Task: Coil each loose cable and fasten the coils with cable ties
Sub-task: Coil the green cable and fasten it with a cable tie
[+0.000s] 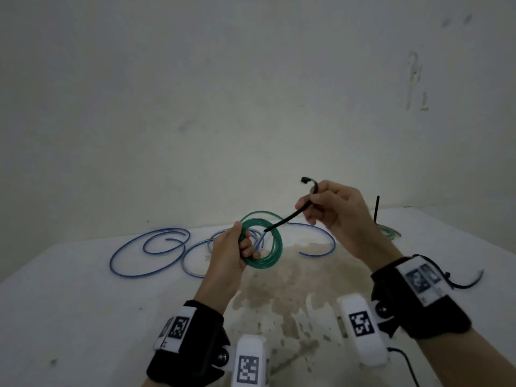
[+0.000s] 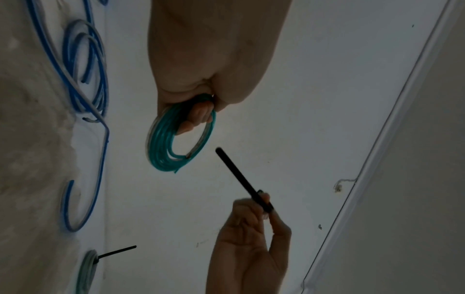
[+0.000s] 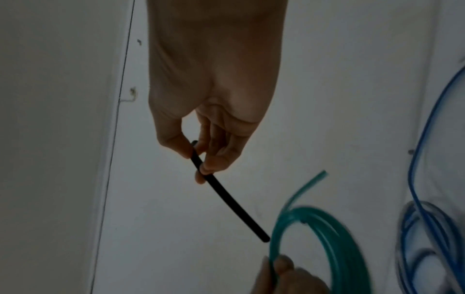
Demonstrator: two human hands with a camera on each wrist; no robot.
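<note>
My left hand (image 1: 237, 247) grips a green coiled cable (image 1: 275, 247) above the table, fingers through the coil; the green coil (image 2: 163, 151) shows below the palm in the left wrist view. My right hand (image 1: 329, 210) pinches a black cable tie (image 1: 290, 217) between thumb and fingers. The tie's free tip points into the opening of the green coil (image 3: 339, 238), and the black cable tie (image 3: 226, 197) slants down toward it. Its head sticks up above my right fingers.
Loose blue cables (image 1: 148, 252) lie in loops on the white table (image 1: 83, 303) behind my left hand. A pale coil (image 1: 389, 231) with a black tie standing up from it lies at the right rear. The wall stands right behind the table.
</note>
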